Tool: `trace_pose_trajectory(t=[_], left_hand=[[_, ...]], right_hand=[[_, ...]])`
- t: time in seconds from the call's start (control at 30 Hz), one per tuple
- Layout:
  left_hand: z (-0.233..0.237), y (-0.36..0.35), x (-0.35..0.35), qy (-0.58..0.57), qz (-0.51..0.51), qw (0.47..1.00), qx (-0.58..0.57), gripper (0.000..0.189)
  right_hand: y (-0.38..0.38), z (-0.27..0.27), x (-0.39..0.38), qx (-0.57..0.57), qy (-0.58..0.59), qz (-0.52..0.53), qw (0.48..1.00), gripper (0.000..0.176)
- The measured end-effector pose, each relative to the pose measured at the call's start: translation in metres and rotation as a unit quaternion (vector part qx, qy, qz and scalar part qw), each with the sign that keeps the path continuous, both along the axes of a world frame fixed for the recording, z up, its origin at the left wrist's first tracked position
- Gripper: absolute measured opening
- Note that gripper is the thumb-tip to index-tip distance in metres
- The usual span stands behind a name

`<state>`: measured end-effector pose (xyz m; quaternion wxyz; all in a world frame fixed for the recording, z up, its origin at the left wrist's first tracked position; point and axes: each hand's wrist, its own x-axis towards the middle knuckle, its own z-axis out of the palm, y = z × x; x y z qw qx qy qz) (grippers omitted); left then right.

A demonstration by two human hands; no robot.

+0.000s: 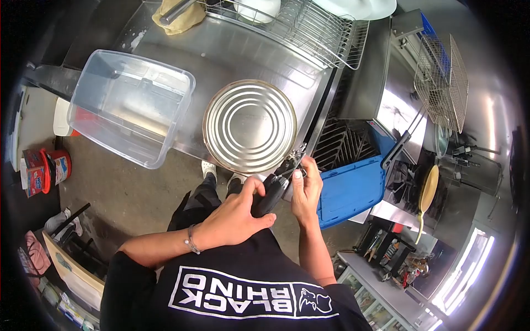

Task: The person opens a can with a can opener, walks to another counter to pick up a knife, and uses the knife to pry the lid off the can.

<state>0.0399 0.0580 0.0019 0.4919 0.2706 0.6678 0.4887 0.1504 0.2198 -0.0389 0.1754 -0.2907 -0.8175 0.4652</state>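
A large metal can (251, 126) with a ringed lid stands near the front edge of the steel counter (221, 60). At its near right rim sits a can opener (270, 197) with black handles. My left hand (232, 216) is wrapped round those handles, its thumb pointing right. My right hand (306, 193) pinches the opener's turning part beside the rim, thumb against fingers. The opener's head meets the can's edge, but its cutting wheel is too small to make out.
Left of the can, a see-through plastic tub (91, 118) reaches over the counter's edge. A blue lid (353, 190) lies to the right, by the grill grates (345, 146). A wire dish rack (309, 33) stands behind. A fry basket (439, 83) hangs at far right.
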Motion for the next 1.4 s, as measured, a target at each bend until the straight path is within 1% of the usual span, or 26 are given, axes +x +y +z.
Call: trace_pose_trajectory(t=[0.03, 0.07, 0.13, 0.2, 0.27, 0.33, 0.4, 0.47, 0.5, 0.6, 0.67, 0.73, 0.77, 0.8, 0.87, 0.93, 0.97, 1.03, 1.07, 1.13, 1.2, 1.27, 1.3, 1.33, 1.4], left_hand=[[0.008, 0.002, -0.007, -0.052, -0.041, 0.997, -0.042, 0.038], [0.012, 0.003, -0.01, -0.104, -0.081, 0.988, -0.084, 0.039], [0.009, 0.002, -0.008, -0.114, -0.073, 0.988, -0.076, 0.039], [0.009, 0.001, -0.009, -0.124, -0.065, 0.988, -0.069, 0.039], [0.011, 0.0, -0.011, -0.069, -0.059, 0.996, -0.017, 0.037], [0.024, 0.002, -0.018, -0.054, -0.045, 0.997, -0.025, 0.037], [0.031, 0.003, -0.024, -0.038, -0.033, 0.998, -0.031, 0.037], [0.033, 0.001, -0.029, 0.026, -0.011, 0.999, -0.016, 0.034], [0.041, 0.003, -0.036, 0.043, -0.03, 0.998, -0.044, 0.03], [0.031, -0.001, -0.036, 0.055, -0.012, 0.998, -0.029, 0.03], [0.033, 0.002, -0.036, 0.043, -0.006, 0.998, -0.052, 0.028], [0.03, 0.002, -0.035, 0.096, -0.033, 0.994, -0.034, 0.027], [0.03, 0.002, -0.035, 0.096, -0.034, 0.994, -0.033, 0.027], [0.031, 0.002, -0.035, 0.081, -0.054, 0.995, -0.032, 0.027], [0.027, 0.001, -0.033, 0.067, -0.073, 0.995, -0.031, 0.027], [0.009, 0.0, -0.026, 0.031, -0.065, 0.996, 0.053, 0.029], [0.003, 0.0, -0.026, 0.03, -0.065, 0.996, 0.052, 0.029], [-0.005, 0.003, -0.028, -0.15, -0.066, 0.982, 0.09, 0.03], [-0.005, 0.003, -0.029, -0.15, -0.067, 0.982, 0.09, 0.03], [-0.004, 0.004, -0.029, -0.299, -0.051, 0.95, 0.074, 0.03], [-0.005, 0.006, -0.027, -0.285, -0.048, 0.954, 0.083, 0.03], [-0.006, 0.01, -0.024, -0.27, -0.043, 0.957, 0.092, 0.029], [-0.006, 0.012, -0.022, -0.235, -0.042, 0.966, 0.105, 0.029], [-0.007, 0.014, -0.021, -0.199, -0.041, 0.972, 0.117, 0.028], [-0.008, 0.015, -0.021, -0.185, -0.048, 0.977, 0.098, 0.028]], right_hand=[[-0.001, 0.0, -0.002, 0.008, 0.013, -0.01, 1.0, 0.028], [-0.002, -0.003, -0.002, 0.007, 0.012, -0.01, 1.0, 0.028], [-0.001, -0.011, 0.0, -0.017, 0.078, -0.001, 0.997, 0.022], [-0.003, -0.01, 0.003, -0.013, 0.089, -0.012, 0.996, 0.021], [-0.002, -0.008, 0.003, -0.008, 0.099, -0.024, 0.995, 0.021], [0.002, -0.003, 0.002, -0.012, 0.147, -0.023, 0.989, 0.023], [0.003, 0.003, 0.0, -0.019, 0.151, -0.018, 0.988, 0.026], [0.003, 0.005, -0.004, -0.044, 0.177, -0.02, 0.983, 0.03], [0.003, 0.003, -0.006, -0.044, 0.177, -0.02, 0.983, 0.03], [0.004, 0.0, -0.009, -0.03, 0.196, -0.027, 0.98, 0.034], [0.005, 0.004, -0.01, -0.042, 0.106, -0.027, 0.993, 0.038], [0.007, 0.008, -0.013, -0.021, 0.104, -0.037, 0.994, 0.035], [0.01, 0.008, -0.013, 0.016, 0.095, -0.007, 0.995, 0.031], [0.012, 0.009, -0.012, 0.052, 0.085, 0.022, 0.995, 0.028], [0.011, 0.013, -0.013, 0.053, 0.067, 0.02, 0.996, 0.026], [0.01, 0.013, -0.015, 0.052, 0.05, 0.018, 0.997, 0.024], [0.011, 0.012, -0.015, 0.065, 0.052, 0.021, 0.996, 0.024], [0.012, 0.011, -0.016, 0.078, 0.054, 0.023, 0.995, 0.024], [0.013, 0.011, -0.016, 0.078, 0.043, 0.034, 0.995, 0.024], [0.014, 0.013, -0.016, 0.078, 0.032, 0.045, 0.995, 0.023], [0.013, 0.018, -0.017, 0.03, -0.03, 0.034, 0.999, 0.023], [0.015, 0.008, -0.015, 0.027, -0.01, 0.027, 0.999, 0.021], [0.015, 0.003, -0.015, 0.023, 0.009, 0.019, 1.0, 0.019], [0.018, 0.0, -0.014, 0.023, 0.009, 0.02, 0.999, 0.019], [0.023, -0.004, -0.011, -0.016, -0.013, 0.02, 1.0, 0.021]])
